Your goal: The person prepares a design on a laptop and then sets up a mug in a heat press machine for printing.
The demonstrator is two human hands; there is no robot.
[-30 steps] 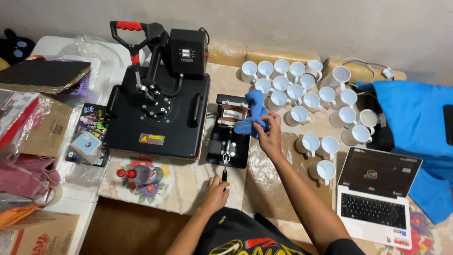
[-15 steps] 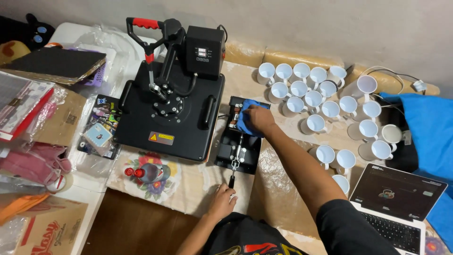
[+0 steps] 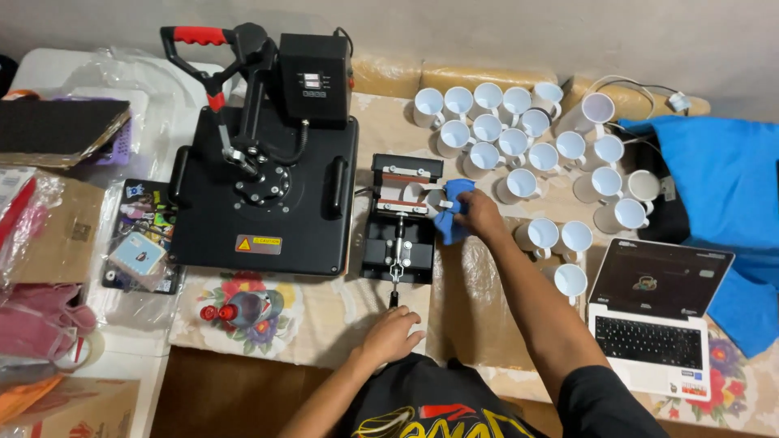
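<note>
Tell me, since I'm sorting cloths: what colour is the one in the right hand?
Blue. The cloth in the right hand shows best in the head view.

A plain grey-white wall (image 3: 503,28) runs along the far edge. Below it stands a tabletop covered with a beige floral plastic cloth (image 3: 324,328), lit evenly from above. A white side table (image 3: 154,369) adjoins it, over brown floor (image 3: 235,397).

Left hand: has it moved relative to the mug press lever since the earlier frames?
No. The left hand stays at the lever's end, just below the mug press; only the camera view shifted.
</note>
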